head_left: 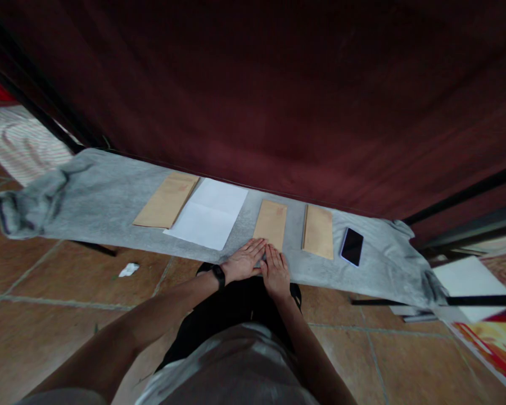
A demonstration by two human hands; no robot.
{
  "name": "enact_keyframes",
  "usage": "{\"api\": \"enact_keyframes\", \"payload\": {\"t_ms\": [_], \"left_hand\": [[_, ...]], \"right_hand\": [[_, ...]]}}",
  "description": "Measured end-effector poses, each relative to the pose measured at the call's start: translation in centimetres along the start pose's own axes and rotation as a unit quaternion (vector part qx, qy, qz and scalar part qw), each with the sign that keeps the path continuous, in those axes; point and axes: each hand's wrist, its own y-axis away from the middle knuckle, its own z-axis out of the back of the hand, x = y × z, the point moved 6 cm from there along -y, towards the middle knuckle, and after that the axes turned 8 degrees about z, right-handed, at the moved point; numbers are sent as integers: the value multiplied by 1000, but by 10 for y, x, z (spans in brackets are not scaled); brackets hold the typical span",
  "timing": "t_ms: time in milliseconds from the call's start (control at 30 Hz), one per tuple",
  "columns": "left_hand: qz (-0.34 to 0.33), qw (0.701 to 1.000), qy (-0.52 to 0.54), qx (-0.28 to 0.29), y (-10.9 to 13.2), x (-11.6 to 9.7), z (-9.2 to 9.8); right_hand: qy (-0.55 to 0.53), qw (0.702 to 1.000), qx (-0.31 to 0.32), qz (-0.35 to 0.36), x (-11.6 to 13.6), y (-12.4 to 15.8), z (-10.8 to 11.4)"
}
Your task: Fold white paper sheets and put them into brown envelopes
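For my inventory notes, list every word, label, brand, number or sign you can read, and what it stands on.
No text can be read.
Left brown paper: faint reddish mark, too blurred to read.
Middle brown paper: faint reddish mark, too blurred to read.
Phone: dark screen, nothing legible.
Wristband: too small to read.
Poster: red and yellow, no legible words.

Black wristband (218, 276) on left forearm (168, 310); grey sleeve (63, 397); pale greyish top (231, 371); black trousers (219, 315).
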Motion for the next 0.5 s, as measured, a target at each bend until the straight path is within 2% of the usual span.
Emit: {"api": "enact_keyframes", "payload": {"t_ms": [333, 500], "left_hand": [[17, 999, -25, -23, 13, 17, -4], [36, 998, -36, -22, 20, 24, 1]], "right_hand": [[20, 999, -17, -33, -22, 10, 9], [20, 999, -19, -41, -28, 14, 12]]}}
